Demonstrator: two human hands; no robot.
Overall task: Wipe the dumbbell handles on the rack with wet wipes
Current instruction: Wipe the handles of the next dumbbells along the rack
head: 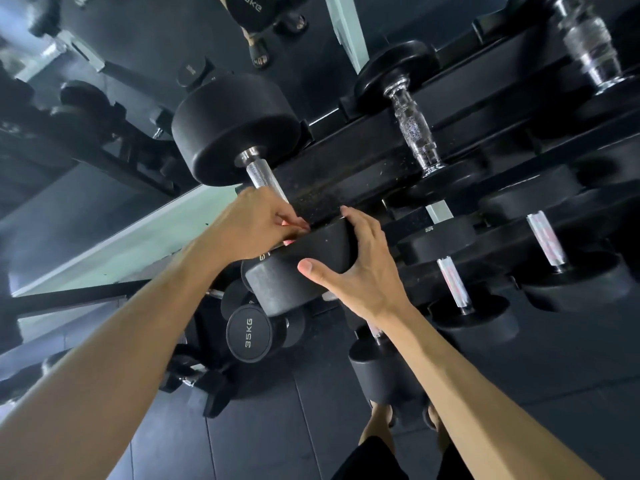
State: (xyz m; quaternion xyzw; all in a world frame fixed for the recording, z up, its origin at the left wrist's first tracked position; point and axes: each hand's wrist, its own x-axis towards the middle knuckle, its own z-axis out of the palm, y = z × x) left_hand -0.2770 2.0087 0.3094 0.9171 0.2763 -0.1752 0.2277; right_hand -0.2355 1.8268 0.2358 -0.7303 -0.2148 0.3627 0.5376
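A large black dumbbell lies on the top tier of the rack, its knurled steel handle running from the far head to the near head. My left hand is curled round the lower part of that handle; a sliver of pale pinkish material shows between the fingers, too hidden to say whether it is a wipe. My right hand spans the near head, fingers over its top and thumb on its face.
More dumbbells sit to the right, with chrome handles. A 35KG dumbbell lies on a lower tier. A mirror behind the rack reflects sandalled feet. Dark rubber floor tiles and my own feet are below.
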